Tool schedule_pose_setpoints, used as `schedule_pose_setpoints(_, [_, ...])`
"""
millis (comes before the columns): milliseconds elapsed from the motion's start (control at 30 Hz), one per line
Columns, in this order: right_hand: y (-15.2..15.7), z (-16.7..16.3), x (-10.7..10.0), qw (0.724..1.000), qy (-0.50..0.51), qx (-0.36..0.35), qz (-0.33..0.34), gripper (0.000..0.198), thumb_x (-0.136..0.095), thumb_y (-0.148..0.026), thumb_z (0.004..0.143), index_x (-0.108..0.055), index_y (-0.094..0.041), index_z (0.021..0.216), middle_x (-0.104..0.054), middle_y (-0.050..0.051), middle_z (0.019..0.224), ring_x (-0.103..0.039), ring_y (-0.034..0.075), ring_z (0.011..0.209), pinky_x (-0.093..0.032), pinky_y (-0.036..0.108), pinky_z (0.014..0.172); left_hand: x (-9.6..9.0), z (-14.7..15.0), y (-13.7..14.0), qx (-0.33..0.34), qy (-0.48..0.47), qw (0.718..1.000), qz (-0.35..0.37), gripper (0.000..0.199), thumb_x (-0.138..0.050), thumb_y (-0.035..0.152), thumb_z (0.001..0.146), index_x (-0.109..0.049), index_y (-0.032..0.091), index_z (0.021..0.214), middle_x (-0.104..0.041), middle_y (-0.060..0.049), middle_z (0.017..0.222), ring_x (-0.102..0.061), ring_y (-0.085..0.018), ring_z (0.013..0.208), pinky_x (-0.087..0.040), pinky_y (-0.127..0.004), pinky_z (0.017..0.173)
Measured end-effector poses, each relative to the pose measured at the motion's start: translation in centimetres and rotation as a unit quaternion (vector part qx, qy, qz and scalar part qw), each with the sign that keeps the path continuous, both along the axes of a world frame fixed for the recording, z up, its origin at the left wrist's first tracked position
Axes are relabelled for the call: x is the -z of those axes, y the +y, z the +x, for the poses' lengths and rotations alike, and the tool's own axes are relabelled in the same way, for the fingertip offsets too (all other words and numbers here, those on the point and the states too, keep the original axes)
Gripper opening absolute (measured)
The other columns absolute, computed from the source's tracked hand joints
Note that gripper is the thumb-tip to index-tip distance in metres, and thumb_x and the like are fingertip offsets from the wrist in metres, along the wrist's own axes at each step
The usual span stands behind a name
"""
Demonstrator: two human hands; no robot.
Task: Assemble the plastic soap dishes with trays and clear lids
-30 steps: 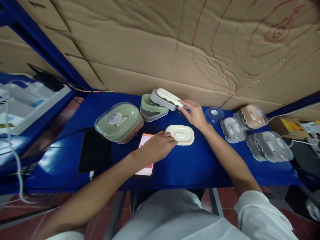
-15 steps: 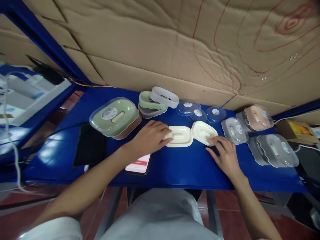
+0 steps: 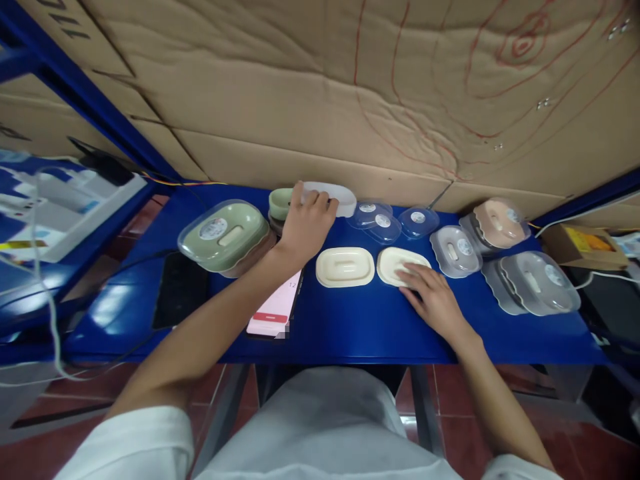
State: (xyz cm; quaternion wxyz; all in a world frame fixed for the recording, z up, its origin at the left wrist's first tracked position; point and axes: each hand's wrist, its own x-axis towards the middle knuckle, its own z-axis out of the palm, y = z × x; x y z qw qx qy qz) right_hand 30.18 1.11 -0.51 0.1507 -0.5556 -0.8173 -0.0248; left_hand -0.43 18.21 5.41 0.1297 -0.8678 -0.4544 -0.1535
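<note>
My left hand (image 3: 311,225) reaches to the back of the table, its fingers bent over the near wall of a pale grey oval dish (image 3: 345,200). The thumb's hold is partly hidden. Beside that dish a green oval dish (image 3: 280,200) is partly covered by the hand. My right hand (image 3: 434,299) is open, its fingertips resting on a cream oval lid-like piece (image 3: 393,263). Just left of it lies a second cream oval piece (image 3: 345,267) with a raised middle, flat on the table and untouched.
Clear lids with round stickers (image 3: 417,221) lie at the back. Green lidded box (image 3: 235,230) stands left; grey boxes (image 3: 543,283) and a peach box (image 3: 500,220) stand right. A lit phone (image 3: 273,310) and a black tablet (image 3: 177,290) lie on the blue table (image 3: 340,333).
My left hand has left the left cream piece and moved up and back to the grey dish. My right hand stays at the right cream piece. The view has shifted slightly.
</note>
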Motion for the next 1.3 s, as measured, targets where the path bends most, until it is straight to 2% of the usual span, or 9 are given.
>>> schedule_pose_setpoints(133, [-4.6,0.0,1.0,0.999,0.037,-0.006,0.011,0.033,-0.062,-0.026,0.108,-0.066,-0.028,0.141,-0.067,0.010,0.150,-0.064,0.031,0.137,-0.056,0.052,0.111,-0.9,-0.1,-6.1,0.105,-0.010,0.993,0.059,0.026,-0.051,0.008,0.104,-0.070,0.013,0.121,-0.074,-0.014,0.108,-0.071,-0.032,0.104,-0.054,-0.050,0.100])
schedule_pose_setpoints(233, [-7.3,-2.8,1.3,0.997,0.069,-0.031,-0.012,0.040,-0.063,-0.024,0.108,-0.059,-0.025,0.147,-0.067,0.013,0.148,-0.063,0.030,0.139,-0.057,0.052,0.113,-0.2,-0.9,-11.8,0.170,-0.044,0.984,0.021,0.021,-0.059,0.009,0.103,-0.069,0.016,0.121,-0.074,-0.010,0.105,-0.071,-0.026,0.094,-0.055,-0.041,0.086])
schedule_pose_setpoints(433, [-8.6,-6.6,3.0,0.969,0.228,-0.026,0.092,0.056,-0.080,-0.034,0.097,-0.054,-0.026,0.145,-0.064,0.013,0.130,-0.065,0.030,0.136,-0.063,0.052,0.110,4.3,-0.2,-19.2,0.129,-0.146,0.979,-0.051,0.025,-0.062,0.007,0.102,-0.068,0.018,0.124,-0.076,-0.007,0.109,-0.071,-0.024,0.103,-0.050,-0.048,0.106])
schedule_pose_setpoints(533, [-8.3,-5.7,2.8,0.977,0.181,-0.024,0.106,0.060,-0.082,-0.034,0.096,-0.055,-0.029,0.149,-0.062,0.015,0.140,-0.057,0.035,0.146,-0.058,0.061,0.116,5.6,0.9,-20.7,0.131,-0.154,0.977,-0.063,0.026,-0.063,0.009,0.104,-0.069,0.020,0.127,-0.077,-0.007,0.112,-0.071,-0.024,0.109,-0.042,-0.053,0.116])
schedule_pose_setpoints(700, [-7.6,-4.2,1.4,0.994,0.075,-0.082,-0.006,0.047,-0.067,-0.035,0.106,-0.060,-0.026,0.151,-0.059,0.014,0.160,-0.051,0.034,0.154,-0.057,0.059,0.118,6.0,1.8,-21.5,0.154,-0.130,0.977,-0.068,0.023,-0.068,0.021,0.106,-0.070,0.020,0.128,-0.077,-0.005,0.116,-0.070,-0.023,0.110,-0.037,-0.053,0.118])
schedule_pose_setpoints(900, [-7.2,-4.3,1.2,0.989,0.025,-0.144,0.006,0.044,-0.063,-0.025,0.108,-0.062,-0.025,0.152,-0.063,0.007,0.159,-0.051,0.028,0.156,-0.049,0.055,0.127,6.7,-0.2,-21.4,0.190,-0.069,0.978,-0.048,0.035,-0.065,0.016,0.105,-0.067,0.019,0.140,-0.074,-0.007,0.133,-0.068,-0.024,0.118,-0.042,-0.047,0.111])
schedule_pose_setpoints(1033, [-3.6,-3.3,-0.1,0.980,0.059,-0.190,-0.016,0.040,-0.057,-0.033,0.111,-0.063,-0.026,0.150,-0.066,0.007,0.155,-0.056,0.025,0.151,-0.048,0.051,0.127,6.2,-1.9,-19.9,0.220,-0.033,0.972,-0.074,0.040,-0.060,0.010,0.103,-0.065,0.017,0.142,-0.072,-0.009,0.135,-0.065,-0.026,0.123,-0.042,-0.047,0.112])
schedule_pose_setpoints(1133, [2.3,-2.2,-0.8,0.990,0.100,-0.097,-0.007,0.042,-0.047,-0.035,0.114,-0.060,-0.027,0.153,-0.065,0.009,0.156,-0.055,0.025,0.151,-0.047,0.052,0.127,5.5,-2.2,-17.8,0.259,-0.001,0.962,-0.087,0.041,-0.059,0.010,0.103,-0.063,0.017,0.143,-0.071,-0.010,0.136,-0.063,-0.028,0.127,-0.043,-0.046,0.110])
schedule_pose_setpoints(1300, [10.7,-2.5,0.7,0.991,0.050,0.126,-0.007,0.080,-0.061,-0.062,0.103,-0.045,-0.011,0.163,-0.050,0.028,0.163,-0.047,0.047,0.153,-0.044,0.069,0.120,4.7,-1.9,-13.6,0.276,0.033,0.956,-0.093,0.049,-0.059,0.003,0.097,-0.063,0.019,0.143,-0.070,-0.010,0.139,-0.064,-0.028,0.127,-0.044,-0.045,0.112])
